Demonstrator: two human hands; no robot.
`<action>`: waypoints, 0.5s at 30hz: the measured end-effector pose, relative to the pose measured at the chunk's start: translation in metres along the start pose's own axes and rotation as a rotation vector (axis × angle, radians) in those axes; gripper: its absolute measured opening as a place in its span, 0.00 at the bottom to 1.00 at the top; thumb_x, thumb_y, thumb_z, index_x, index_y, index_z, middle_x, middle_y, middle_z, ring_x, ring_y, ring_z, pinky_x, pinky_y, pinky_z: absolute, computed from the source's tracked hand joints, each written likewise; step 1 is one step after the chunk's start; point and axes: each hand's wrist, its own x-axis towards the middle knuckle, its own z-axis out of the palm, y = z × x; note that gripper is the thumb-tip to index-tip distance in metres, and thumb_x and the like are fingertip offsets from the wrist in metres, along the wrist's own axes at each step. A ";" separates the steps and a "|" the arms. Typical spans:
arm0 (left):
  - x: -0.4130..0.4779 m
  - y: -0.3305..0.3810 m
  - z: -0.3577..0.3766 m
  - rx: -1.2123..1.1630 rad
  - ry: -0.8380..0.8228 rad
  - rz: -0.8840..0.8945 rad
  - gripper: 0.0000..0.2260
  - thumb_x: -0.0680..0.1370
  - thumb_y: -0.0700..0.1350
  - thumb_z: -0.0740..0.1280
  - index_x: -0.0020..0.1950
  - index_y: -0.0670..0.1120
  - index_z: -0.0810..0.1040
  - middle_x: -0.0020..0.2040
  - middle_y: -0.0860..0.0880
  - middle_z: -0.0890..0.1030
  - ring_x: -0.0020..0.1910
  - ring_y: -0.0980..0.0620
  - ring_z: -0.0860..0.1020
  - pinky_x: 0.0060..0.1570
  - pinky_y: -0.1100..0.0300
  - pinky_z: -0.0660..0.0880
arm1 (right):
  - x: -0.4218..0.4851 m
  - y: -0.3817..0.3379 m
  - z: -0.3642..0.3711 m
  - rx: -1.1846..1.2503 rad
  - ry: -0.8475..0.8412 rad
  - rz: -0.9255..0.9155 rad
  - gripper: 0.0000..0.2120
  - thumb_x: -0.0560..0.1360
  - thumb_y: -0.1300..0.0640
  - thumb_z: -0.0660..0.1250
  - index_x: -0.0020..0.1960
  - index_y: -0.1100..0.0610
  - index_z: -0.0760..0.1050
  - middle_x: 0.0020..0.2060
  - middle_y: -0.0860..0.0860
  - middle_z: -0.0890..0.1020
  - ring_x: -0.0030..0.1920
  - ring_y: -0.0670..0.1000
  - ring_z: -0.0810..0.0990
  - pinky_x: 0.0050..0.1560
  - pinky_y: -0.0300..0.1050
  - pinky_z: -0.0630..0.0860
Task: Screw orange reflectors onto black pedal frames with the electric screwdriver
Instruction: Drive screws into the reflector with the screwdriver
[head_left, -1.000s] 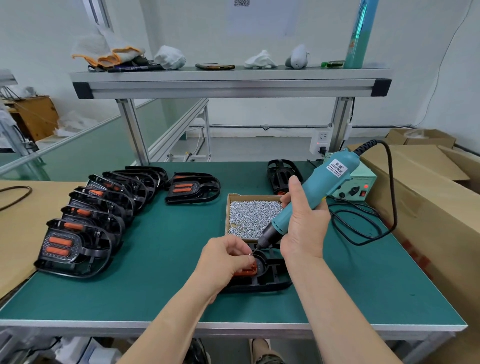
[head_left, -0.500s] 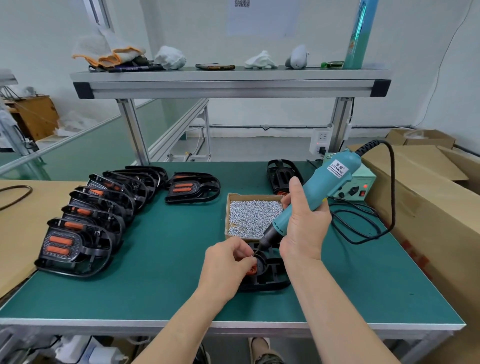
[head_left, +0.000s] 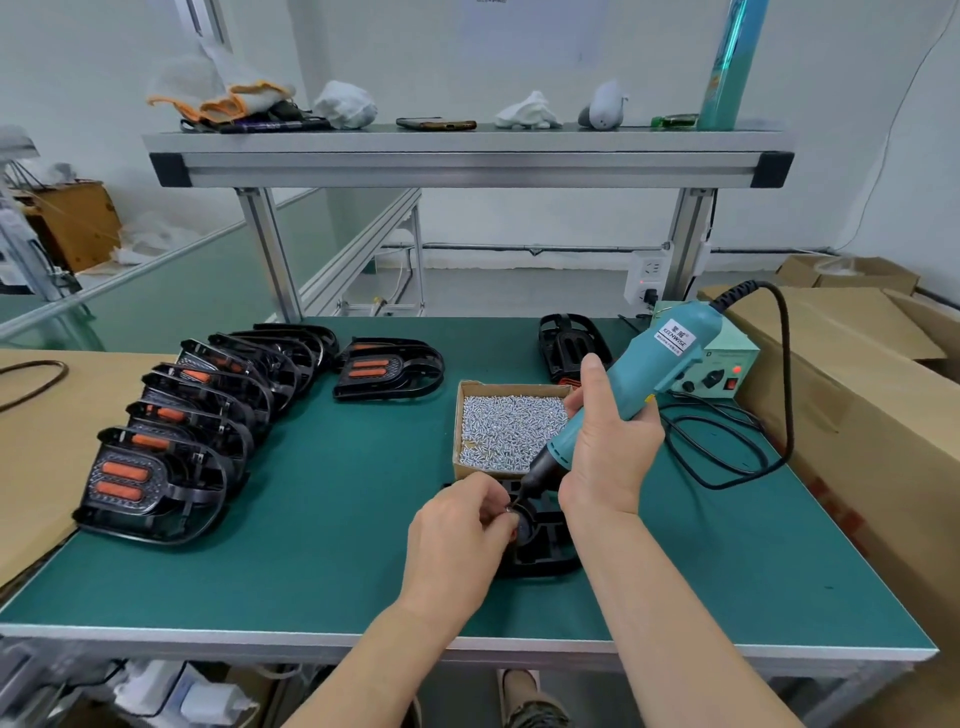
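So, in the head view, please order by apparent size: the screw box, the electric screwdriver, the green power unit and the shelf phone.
Largest: electric screwdriver and screw box, about alike, so not ranked.
Then: green power unit, partly hidden behind the screwdriver.
Smallest: phone, though farthest from the camera.

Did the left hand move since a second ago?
Yes. The left hand slid a little to the right, judged against the screw box, nearer the tip of the electric screwdriver.
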 end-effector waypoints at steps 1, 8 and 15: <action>0.001 -0.003 -0.002 0.000 -0.021 -0.003 0.10 0.69 0.47 0.75 0.44 0.58 0.76 0.40 0.61 0.80 0.42 0.61 0.79 0.47 0.57 0.78 | 0.001 0.000 0.001 -0.002 -0.006 -0.011 0.11 0.74 0.54 0.75 0.45 0.54 0.73 0.27 0.48 0.78 0.30 0.45 0.78 0.37 0.38 0.76; -0.001 -0.043 -0.012 0.129 -0.037 0.206 0.05 0.75 0.45 0.70 0.48 0.51 0.85 0.50 0.59 0.81 0.55 0.54 0.73 0.58 0.50 0.71 | 0.007 0.007 0.004 -0.074 -0.087 -0.089 0.11 0.70 0.51 0.76 0.42 0.53 0.75 0.28 0.47 0.78 0.29 0.45 0.77 0.34 0.36 0.75; -0.001 -0.049 -0.006 0.105 -0.074 0.239 0.08 0.77 0.50 0.67 0.47 0.53 0.87 0.52 0.59 0.83 0.60 0.54 0.73 0.61 0.48 0.69 | 0.000 0.022 0.002 -0.165 -0.151 -0.082 0.14 0.66 0.44 0.76 0.41 0.50 0.76 0.29 0.46 0.77 0.30 0.46 0.75 0.32 0.37 0.74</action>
